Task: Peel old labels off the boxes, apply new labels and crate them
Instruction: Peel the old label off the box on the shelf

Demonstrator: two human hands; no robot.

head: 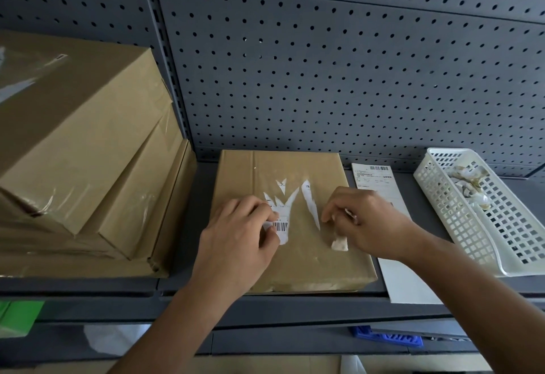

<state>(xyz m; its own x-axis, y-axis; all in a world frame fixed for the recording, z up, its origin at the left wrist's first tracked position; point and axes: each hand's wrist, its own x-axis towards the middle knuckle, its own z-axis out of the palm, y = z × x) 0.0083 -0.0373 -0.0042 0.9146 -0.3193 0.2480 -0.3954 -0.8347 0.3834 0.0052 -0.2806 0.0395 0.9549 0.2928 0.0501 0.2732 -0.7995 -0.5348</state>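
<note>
A flat brown cardboard box point(295, 258) lies on the grey shelf in front of me. Torn white remnants of an old label point(287, 201) cling to its top, with a barcode scrap near my left hand. My left hand point(240, 235) pinches the lower left edge of that torn label. My right hand point(364, 220) has its fingers curled on a peeled white label scrap point(339, 244), fingertips down on the box beside a long white strip. A new printed label sheet point(376, 180) lies on the shelf right of the box, partly under my right wrist.
A stack of larger taped cardboard boxes point(79, 149) fills the left of the shelf. A white perforated plastic basket point(483, 211) with crumpled label scraps sits at the right. Grey pegboard point(324, 64) backs the shelf. Below the shelf edge are a blue object point(386, 336) and a green one point(17, 314).
</note>
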